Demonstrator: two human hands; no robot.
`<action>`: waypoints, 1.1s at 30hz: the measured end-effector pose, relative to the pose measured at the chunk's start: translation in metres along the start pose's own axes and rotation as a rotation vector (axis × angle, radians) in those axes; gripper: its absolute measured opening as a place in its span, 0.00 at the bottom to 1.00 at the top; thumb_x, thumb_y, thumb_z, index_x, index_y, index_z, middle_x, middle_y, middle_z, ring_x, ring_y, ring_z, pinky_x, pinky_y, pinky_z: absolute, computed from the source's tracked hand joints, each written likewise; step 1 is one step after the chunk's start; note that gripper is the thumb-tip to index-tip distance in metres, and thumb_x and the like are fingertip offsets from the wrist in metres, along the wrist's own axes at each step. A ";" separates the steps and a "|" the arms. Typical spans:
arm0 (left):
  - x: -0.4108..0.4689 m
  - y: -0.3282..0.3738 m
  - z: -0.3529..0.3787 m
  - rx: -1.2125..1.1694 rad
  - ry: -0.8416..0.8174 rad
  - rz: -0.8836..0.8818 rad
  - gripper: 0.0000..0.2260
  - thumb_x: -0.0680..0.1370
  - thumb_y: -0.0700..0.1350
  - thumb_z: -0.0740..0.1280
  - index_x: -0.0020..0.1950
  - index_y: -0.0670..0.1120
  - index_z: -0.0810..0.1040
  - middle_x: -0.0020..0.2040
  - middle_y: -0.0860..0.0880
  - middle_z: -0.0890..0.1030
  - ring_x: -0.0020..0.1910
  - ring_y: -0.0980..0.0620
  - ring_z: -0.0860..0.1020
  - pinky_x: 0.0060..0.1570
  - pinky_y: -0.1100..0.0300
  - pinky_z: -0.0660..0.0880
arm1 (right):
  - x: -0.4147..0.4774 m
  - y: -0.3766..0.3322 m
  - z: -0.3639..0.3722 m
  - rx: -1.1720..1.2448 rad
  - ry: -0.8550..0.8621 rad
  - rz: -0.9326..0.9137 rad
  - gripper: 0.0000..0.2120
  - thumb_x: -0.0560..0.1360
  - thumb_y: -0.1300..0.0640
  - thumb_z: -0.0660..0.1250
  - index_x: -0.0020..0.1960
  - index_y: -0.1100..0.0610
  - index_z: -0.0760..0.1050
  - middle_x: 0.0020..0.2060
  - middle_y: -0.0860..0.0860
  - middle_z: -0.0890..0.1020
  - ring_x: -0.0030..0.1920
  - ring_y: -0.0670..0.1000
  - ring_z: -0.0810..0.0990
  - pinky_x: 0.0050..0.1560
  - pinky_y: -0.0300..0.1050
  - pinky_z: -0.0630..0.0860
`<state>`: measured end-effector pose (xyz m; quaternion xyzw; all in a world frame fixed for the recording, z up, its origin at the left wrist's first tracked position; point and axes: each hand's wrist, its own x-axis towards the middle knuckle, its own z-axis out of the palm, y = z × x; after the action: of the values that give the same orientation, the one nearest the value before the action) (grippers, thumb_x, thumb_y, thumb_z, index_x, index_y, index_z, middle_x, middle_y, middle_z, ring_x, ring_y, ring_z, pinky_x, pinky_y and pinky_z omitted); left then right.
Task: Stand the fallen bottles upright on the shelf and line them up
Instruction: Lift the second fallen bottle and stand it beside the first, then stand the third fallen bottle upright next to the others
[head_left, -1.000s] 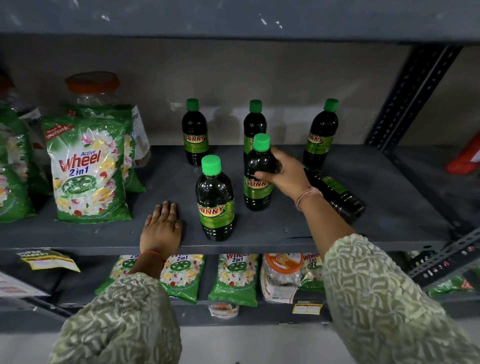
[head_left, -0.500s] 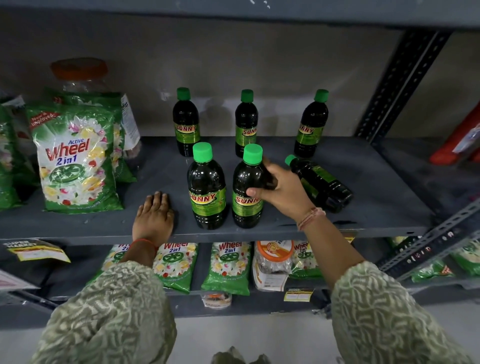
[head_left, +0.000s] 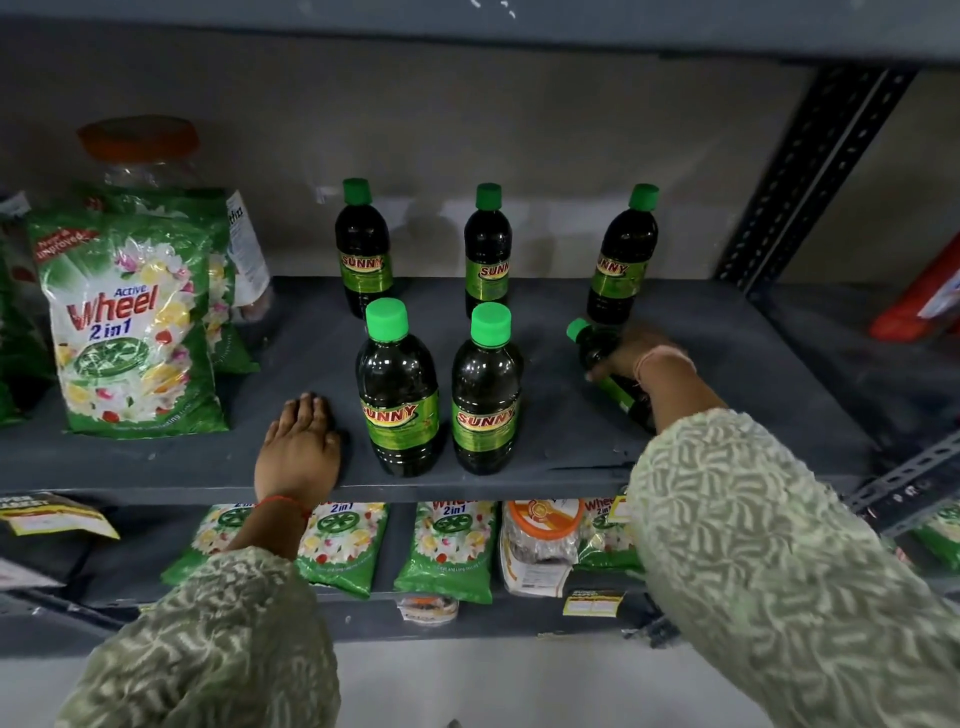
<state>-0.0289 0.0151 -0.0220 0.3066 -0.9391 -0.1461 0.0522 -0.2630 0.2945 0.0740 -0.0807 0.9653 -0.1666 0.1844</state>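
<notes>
Curled over the fallen dark plastic bottle with the green cap (head_left: 597, 347), our right hand (head_left: 631, 353) closes around its upper body just below the neck, though motion blur keeps us from seeing how tightly the fingers wrap. That bottle lies on its side at the right of the grey metal shelf (head_left: 701, 374), cap pointing back and left, its base hidden under our patterned green sleeve (head_left: 769, 545). Our left hand (head_left: 301, 441) rests flat and empty, palm down, on the shelf's front edge, just beside the front left upright bottle (head_left: 397, 395). We count six bottles of this kind: five upright and one down. Three stand in a back row, the back left bottle (head_left: 362, 249), the back middle bottle (head_left: 487, 249) and the back right bottle (head_left: 621, 260), and two stand in front, the front left one and the front right upright bottle (head_left: 485, 400) close beside it. On the left we see a green Wheel detergent pouch (head_left: 130, 332) with more behind it, their number unclear, and one clear jar with an orange lid (head_left: 140, 150). Compared with half a second ago, our right hand has let go of the front right upright bottle, which now stands alone, and has moved right onto the fallen one; our left hand has stayed put.
</notes>
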 end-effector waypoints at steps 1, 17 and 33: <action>0.000 0.001 0.000 -0.002 0.009 -0.002 0.23 0.79 0.44 0.53 0.73 0.40 0.55 0.76 0.42 0.56 0.76 0.44 0.53 0.75 0.49 0.53 | 0.000 -0.001 0.002 -0.004 0.040 0.008 0.32 0.56 0.48 0.78 0.58 0.56 0.74 0.56 0.56 0.80 0.55 0.59 0.78 0.56 0.52 0.76; -0.003 0.003 -0.003 0.000 -0.009 0.002 0.23 0.79 0.43 0.52 0.74 0.41 0.53 0.77 0.42 0.55 0.76 0.45 0.52 0.75 0.50 0.51 | -0.046 -0.061 0.032 0.516 0.684 -0.085 0.44 0.58 0.38 0.74 0.60 0.65 0.61 0.60 0.62 0.70 0.60 0.63 0.72 0.55 0.55 0.74; -0.003 0.001 -0.003 0.009 -0.007 0.009 0.25 0.77 0.46 0.48 0.73 0.40 0.55 0.76 0.42 0.56 0.76 0.43 0.53 0.75 0.49 0.53 | -0.035 -0.049 -0.005 0.486 0.496 -0.273 0.35 0.61 0.48 0.76 0.60 0.64 0.68 0.60 0.62 0.73 0.62 0.61 0.71 0.63 0.53 0.70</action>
<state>-0.0264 0.0172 -0.0189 0.3022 -0.9413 -0.1427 0.0481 -0.2277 0.2580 0.1067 -0.1197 0.8931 -0.4286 -0.0655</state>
